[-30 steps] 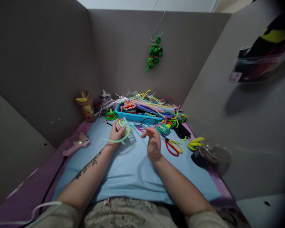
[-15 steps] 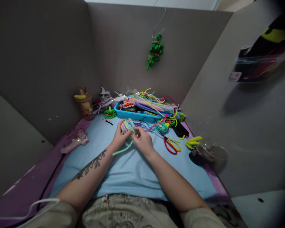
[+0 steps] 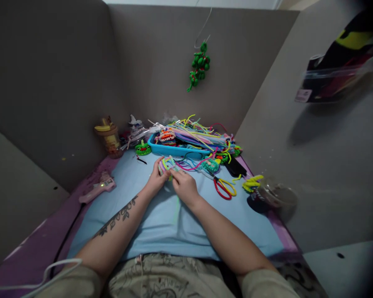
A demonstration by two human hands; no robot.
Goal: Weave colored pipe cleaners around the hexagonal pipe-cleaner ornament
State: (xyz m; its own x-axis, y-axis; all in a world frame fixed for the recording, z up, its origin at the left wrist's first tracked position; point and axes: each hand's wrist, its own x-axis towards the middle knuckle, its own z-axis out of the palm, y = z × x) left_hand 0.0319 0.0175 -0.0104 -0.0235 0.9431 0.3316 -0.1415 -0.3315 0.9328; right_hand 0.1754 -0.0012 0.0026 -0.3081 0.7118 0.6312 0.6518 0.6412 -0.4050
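Note:
My left hand (image 3: 156, 182) is closed around a small pastel pipe-cleaner piece (image 3: 167, 163), holding it over the light blue mat (image 3: 161, 223). My right hand (image 3: 184, 187) meets it from the right, fingers pinched on the same piece and on a light green pipe cleaner (image 3: 177, 205) whose loose end trails, blurred, down below the hands. Both hands touch each other at the fingertips.
Behind the hands stands a blue tray (image 3: 174, 151) heaped with coloured pipe cleaners. Red-and-yellow scissors (image 3: 224, 187) lie to the right, a pink glue gun (image 3: 96, 188) to the left, a lidded cup (image 3: 108, 140) at the back left. A green pipe-cleaner figure (image 3: 199, 66) hangs on the wall.
My right hand moved left and joined the left hand on the pipe-cleaner piece. The green pipe cleaner's loose end swung from the left side to hanging below the hands.

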